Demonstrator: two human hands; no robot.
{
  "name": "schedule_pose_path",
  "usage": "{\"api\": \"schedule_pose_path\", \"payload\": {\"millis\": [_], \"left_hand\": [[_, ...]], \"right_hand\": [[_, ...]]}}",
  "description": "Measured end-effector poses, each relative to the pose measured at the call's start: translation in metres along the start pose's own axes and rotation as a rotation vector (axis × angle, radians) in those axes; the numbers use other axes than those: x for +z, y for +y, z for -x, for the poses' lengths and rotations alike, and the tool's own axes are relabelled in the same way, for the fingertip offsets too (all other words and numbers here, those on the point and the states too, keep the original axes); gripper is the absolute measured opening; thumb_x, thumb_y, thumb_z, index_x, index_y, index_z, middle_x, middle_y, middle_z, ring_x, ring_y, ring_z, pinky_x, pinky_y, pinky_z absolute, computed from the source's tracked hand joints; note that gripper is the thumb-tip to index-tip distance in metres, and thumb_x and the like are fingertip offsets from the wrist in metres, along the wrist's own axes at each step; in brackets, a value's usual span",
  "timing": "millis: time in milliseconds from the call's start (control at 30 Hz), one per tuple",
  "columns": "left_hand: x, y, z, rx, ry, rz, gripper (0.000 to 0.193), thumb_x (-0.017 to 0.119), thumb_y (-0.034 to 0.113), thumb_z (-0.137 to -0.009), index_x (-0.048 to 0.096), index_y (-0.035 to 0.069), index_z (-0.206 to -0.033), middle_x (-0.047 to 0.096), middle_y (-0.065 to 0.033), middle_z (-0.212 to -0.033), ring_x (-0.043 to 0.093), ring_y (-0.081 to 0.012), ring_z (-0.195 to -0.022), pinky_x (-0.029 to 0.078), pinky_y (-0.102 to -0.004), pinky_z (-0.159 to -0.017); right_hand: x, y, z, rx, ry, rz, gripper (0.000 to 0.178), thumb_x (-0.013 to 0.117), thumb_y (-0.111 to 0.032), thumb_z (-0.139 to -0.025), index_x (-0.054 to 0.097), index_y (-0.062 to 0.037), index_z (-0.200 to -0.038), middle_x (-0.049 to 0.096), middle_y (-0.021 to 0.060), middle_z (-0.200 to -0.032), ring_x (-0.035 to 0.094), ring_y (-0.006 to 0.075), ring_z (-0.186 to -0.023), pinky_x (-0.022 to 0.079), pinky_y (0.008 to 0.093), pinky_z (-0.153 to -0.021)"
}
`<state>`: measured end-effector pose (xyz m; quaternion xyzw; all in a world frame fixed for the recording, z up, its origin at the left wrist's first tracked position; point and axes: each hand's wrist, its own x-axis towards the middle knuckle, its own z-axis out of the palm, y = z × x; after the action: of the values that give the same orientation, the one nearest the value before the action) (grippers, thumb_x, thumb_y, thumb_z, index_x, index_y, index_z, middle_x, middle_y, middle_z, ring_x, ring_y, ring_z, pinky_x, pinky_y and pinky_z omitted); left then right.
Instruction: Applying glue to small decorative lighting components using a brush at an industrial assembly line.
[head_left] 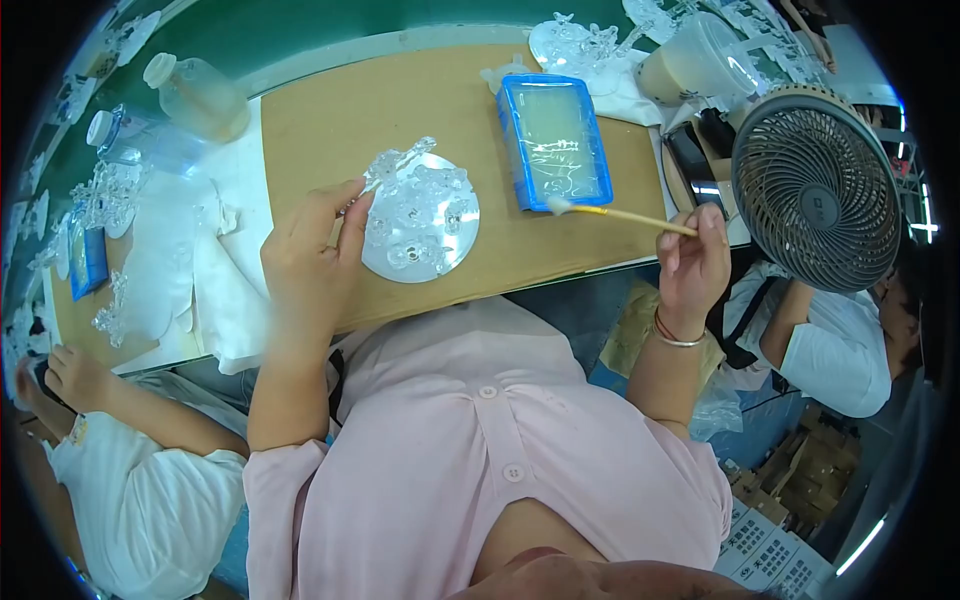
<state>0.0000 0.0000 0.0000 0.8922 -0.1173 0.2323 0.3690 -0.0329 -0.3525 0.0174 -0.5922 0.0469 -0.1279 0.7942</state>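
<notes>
In my right hand (693, 255) is a thin paintbrush (640, 218), held between thumb and fingers near the end of its yellowish handle. Its pale tip points left, at the near edge of a blue-rimmed rectangular box (556, 140) with a pale, shiny inside. My left hand (312, 240) pinches the upper left edge of a clear plastic ornament (410, 205). The ornament's several small transparent parts sit on a round white disc (455, 240), which rests on brown cardboard. Exactly which part my left fingertips grip is partly hidden.
A round black fan (818, 195) stands at the right, beside a translucent jug (700, 60). Two bottles, one clear (150, 140) and one cloudy (205, 97), are at the left, near white cloth (200, 270). More clear ornaments (580, 42) lie at the back. Co-workers sit on both sides.
</notes>
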Motion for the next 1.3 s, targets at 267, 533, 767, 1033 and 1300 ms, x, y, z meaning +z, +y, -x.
{"api": "schedule_pose_path", "payload": {"millis": [267,533,767,1033,1300], "left_hand": [[-0.006,-0.003,-0.002,0.043,0.02,-0.019,0.013,0.073,0.002,-0.077,0.067,0.004,-0.089,0.07,-0.0082,-0.083,0.067,-0.0214,-0.071,0.052,-0.0293,-0.061],[-0.004,-0.005,0.0,0.046,0.017,0.005,0.013,0.073,0.002,-0.077,0.067,0.004,-0.088,0.07,-0.0085,-0.084,0.067,-0.0224,-0.071,0.051,-0.0297,-0.061],[-0.004,-0.006,-0.003,0.092,0.038,0.0,0.013,0.074,0.002,-0.077,0.066,0.005,-0.087,0.069,-0.0079,-0.082,0.066,-0.0226,-0.069,0.051,-0.0292,-0.058],[-0.003,-0.006,-0.001,0.073,0.046,0.008,0.014,0.074,0.004,-0.076,0.068,0.006,-0.089,0.067,-0.0071,-0.078,0.064,-0.0222,-0.066,0.049,-0.0305,-0.056],[-0.006,-0.007,-0.001,0.093,0.024,-0.009,0.014,0.074,0.0,-0.076,0.067,0.002,-0.088,0.07,-0.0092,-0.084,0.067,-0.0217,-0.07,0.051,-0.0279,-0.06]], "right_hand": [[0.058,0.028,0.034,0.073,-0.158,0.218,0.017,0.043,-0.016,-0.099,0.045,-0.0053,-0.086,0.061,0.0138,-0.068,0.043,0.0083,-0.045,0.035,0.019,-0.042],[0.082,0.047,0.044,0.092,-0.215,0.34,0.015,0.042,-0.014,-0.1,0.044,-0.0054,-0.088,0.064,0.0117,-0.073,0.046,0.0062,-0.049,0.038,0.0175,-0.045],[0.103,0.044,0.038,-0.62,-0.628,0.813,0.01,0.062,0.0,-0.083,0.054,-0.0006,-0.09,0.064,0.0132,-0.078,0.062,0.026,-0.063,0.049,0.0318,-0.056],[0.116,0.014,0.016,-0.55,-0.93,0.914,0.012,0.063,0.0,-0.081,0.054,-0.0006,-0.088,0.061,0.013,-0.079,0.06,0.0258,-0.063,0.047,0.033,-0.054],[0.12,0.02,-0.005,-0.118,-0.784,0.732,0.012,0.053,-0.01,-0.096,0.05,-0.0014,-0.087,0.063,0.008,-0.077,0.054,0.0067,-0.056,0.043,0.0201,-0.051]]}}
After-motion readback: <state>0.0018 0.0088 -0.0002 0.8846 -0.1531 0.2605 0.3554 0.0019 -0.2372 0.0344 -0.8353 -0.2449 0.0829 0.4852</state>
